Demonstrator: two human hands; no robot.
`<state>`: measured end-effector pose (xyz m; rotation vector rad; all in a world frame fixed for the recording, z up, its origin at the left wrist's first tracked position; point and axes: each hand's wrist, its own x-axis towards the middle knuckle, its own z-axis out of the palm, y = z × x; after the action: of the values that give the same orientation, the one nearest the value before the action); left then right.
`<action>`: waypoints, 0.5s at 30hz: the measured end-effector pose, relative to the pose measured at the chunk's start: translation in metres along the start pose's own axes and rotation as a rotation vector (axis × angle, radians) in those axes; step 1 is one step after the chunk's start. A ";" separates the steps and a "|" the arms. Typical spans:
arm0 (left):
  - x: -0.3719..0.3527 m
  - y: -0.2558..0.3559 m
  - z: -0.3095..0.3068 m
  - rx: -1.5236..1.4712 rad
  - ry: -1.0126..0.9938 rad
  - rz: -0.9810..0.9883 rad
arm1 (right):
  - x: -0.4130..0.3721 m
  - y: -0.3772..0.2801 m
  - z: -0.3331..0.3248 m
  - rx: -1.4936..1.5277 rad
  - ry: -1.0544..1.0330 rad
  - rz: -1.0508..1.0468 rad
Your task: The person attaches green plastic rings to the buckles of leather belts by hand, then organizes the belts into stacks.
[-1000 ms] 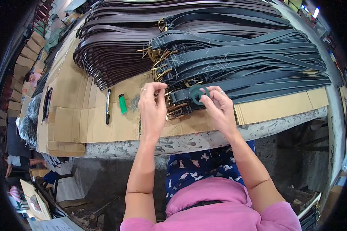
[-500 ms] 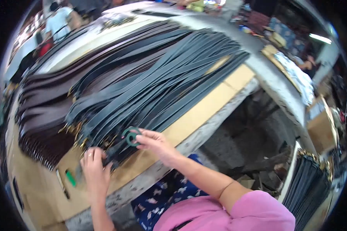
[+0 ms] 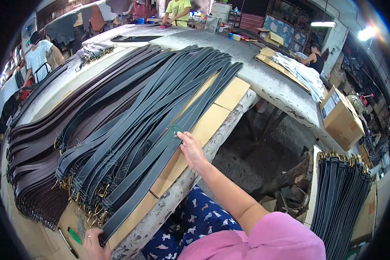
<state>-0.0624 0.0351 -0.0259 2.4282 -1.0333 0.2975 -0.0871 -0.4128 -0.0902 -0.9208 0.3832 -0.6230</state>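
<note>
A black belt [image 3: 139,191] stretches along the table's near edge, on a strip of cardboard. My left hand [image 3: 94,245], partly cut off by the bottom of the view, is closed around the belt's near end. Further up the strap, my right hand [image 3: 190,148] pinches a green ring-shaped tool [image 3: 173,132] between thumb and fingers, right over the leather. Beside these lies a thick pile of black belts [image 3: 138,108], with loose threads and brass-coloured buckles [image 3: 91,212] at the near end.
Dark brown belts [image 3: 34,169] are stacked at left. A green marker-like tool [image 3: 74,235] and a slim pen-like tool [image 3: 67,243] lie near my left hand. More black belts [image 3: 340,190] stand at right, near a cardboard box [image 3: 342,121]. Other people work around the table.
My left hand has moved down and left, drawing a belt out straight along the edge. My right hand has moved up and right along it with the green tool. The view has shifted.
</note>
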 end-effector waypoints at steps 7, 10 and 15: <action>0.002 -0.022 -0.034 0.170 0.006 -0.189 | -0.055 0.019 0.025 -0.147 0.139 -0.045; 0.012 -0.011 -0.054 0.306 -0.035 -0.140 | -0.074 0.027 0.026 -0.102 0.086 -0.098; 0.012 -0.017 -0.029 0.102 0.000 -0.148 | -0.048 -0.002 0.013 -0.200 0.184 -0.097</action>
<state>-0.0427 0.0524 -0.0027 2.5801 -0.8508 0.3067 -0.1177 -0.3748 -0.0791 -1.0807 0.5758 -0.7717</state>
